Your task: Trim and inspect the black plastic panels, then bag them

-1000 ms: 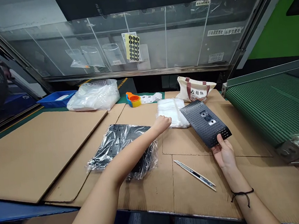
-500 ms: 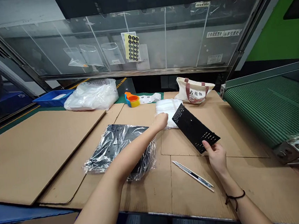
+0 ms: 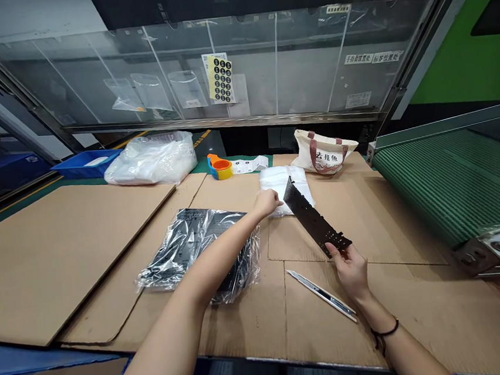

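A long black perforated panel is held tilted by its lower right end in my right hand, thumb over the edge. My left hand is closed at the left edge of a stack of white plastic bags; what its fingers grip is too small to make out. The panel's upper end is just to the right of those fingers. Under and beside my left forearm, black panels in a clear plastic bag lie on the cardboard. A silver utility knife rests below the held panel.
Cardboard sheets lie at left. Behind are a blue tray, a bulky plastic bundle, tape rolls and a cloth bag. A green conveyor borders the right; a clear pocket panel stands across the back.
My right hand has moved slightly left and down, turning the black panel so that it shows narrower, with its edge tabs visible. My left hand has barely moved.
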The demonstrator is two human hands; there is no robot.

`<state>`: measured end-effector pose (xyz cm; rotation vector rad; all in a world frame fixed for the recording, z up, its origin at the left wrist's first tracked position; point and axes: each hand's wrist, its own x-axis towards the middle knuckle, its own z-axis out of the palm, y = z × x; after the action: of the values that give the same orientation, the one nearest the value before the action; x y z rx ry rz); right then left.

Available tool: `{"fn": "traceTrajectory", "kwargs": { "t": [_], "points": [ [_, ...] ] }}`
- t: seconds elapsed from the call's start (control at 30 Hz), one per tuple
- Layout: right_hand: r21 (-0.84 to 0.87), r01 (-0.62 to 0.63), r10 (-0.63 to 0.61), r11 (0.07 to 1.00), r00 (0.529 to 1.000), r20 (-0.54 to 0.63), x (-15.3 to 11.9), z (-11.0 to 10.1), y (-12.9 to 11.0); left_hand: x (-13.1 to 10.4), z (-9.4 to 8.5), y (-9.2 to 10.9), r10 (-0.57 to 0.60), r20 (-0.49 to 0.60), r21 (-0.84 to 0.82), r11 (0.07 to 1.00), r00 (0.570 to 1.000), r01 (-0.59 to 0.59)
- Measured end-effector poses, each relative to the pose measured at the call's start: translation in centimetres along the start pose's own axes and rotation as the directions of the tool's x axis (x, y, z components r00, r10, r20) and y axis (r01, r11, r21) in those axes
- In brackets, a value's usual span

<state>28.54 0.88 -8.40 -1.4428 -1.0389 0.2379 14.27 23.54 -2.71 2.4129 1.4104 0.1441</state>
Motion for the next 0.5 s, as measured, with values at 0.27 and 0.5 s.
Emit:
{"fn": "traceTrajectory", "kwargs": {
  "t": [0.27,0.5],
  "points": [
    [-0.074,0.074,-0.070,0.995,0.996,0.057,-0.04,0.15,0.30,0.13,-0.28,0.19,0.011,0.045,-0.070,0.998,0.999,-0.008],
    [-0.125,0.093,-0.081,0.988,0.992,0.095,-0.10,0.07,0.55,0.10,-0.87,-0.02,-0.031,0.024,-0.059,0.998,0.999,0.033]
  ]
}}
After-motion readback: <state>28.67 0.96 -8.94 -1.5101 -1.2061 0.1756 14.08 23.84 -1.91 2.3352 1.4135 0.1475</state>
